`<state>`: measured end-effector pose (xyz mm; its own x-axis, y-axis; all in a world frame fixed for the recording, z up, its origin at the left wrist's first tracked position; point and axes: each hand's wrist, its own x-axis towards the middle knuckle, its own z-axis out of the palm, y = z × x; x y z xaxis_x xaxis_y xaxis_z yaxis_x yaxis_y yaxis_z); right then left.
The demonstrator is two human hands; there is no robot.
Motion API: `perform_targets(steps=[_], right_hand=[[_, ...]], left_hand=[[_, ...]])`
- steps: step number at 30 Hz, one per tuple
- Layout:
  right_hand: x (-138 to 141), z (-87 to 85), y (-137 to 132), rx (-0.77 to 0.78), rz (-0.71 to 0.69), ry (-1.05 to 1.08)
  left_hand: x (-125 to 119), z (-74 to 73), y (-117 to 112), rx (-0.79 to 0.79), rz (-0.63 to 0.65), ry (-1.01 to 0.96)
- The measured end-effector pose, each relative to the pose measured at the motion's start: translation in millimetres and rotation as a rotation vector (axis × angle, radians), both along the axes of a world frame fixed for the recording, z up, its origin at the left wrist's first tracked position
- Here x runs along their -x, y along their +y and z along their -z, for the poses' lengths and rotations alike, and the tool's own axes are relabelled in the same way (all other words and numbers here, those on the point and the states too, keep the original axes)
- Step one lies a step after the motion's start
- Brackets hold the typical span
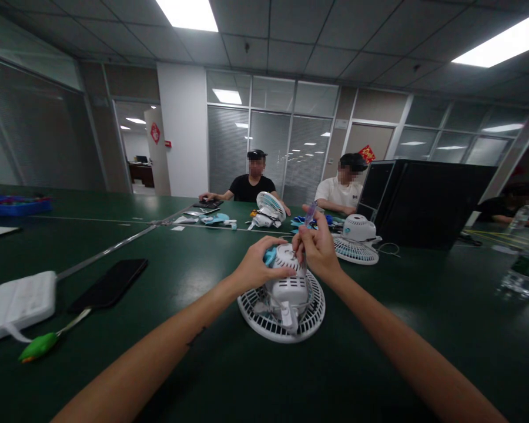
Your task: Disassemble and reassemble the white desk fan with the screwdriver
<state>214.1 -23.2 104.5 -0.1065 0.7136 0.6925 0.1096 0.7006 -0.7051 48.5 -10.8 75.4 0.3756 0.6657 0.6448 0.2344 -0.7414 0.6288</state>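
A white electric fan (291, 289) lies face down on the green table, its slotted motor housing upward and its round grille beneath. My left hand (261, 261) is curved around the left side of the housing, thumb along the front, with a light-blue part (270, 256) by the fingers. Over the right side of the housing, my right hand (320, 247) is closed on a screwdriver (310, 214) with a translucent purple handle. The handle points up; its tip is hidden by my fingers. A white plug and cord (287, 316) rest against the housing.
Left on the table (180, 364) lie a black phone (110, 285), a white power bank (20, 302) and a blue tray (15, 205). More fans (357, 249) stand farther back. A black cabinet (427, 202) and water bottle (526, 270) are at right. Two people sit opposite.
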Motion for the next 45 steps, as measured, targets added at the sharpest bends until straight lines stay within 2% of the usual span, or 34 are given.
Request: perform_targets(steps=[8,20,24,29,34,40,45], right_hand=[[1,0.7,1,-0.003,0.000,0.024],[1,-3.3,-5,-0.060,0.037,-0.114],[-3,-15.2,0,0.003,0.022,-0.204],[-9,-40.9,6,-0.101,0.107,-0.376],[-4,-50.6,-1,-0.059,-0.011,-0.512],[-10,-53.0,-7,-0.129,0.057,-0.398],[-23,-60.9,-6,-0.057,0.003,-0.267]], left_hand=[[1,0.3,0,0.001,0.006,-0.002],[1,1.3,1,-0.020,0.013,-0.005],[1,2.1,1,-0.028,0.017,-0.007],[1,2.2,3,-0.019,0.011,0.010],[1,2.6,3,-0.024,0.008,0.002],[2,1.2,2,-0.049,0.005,0.035],[6,-11.9,-6,-0.209,0.001,0.142]])
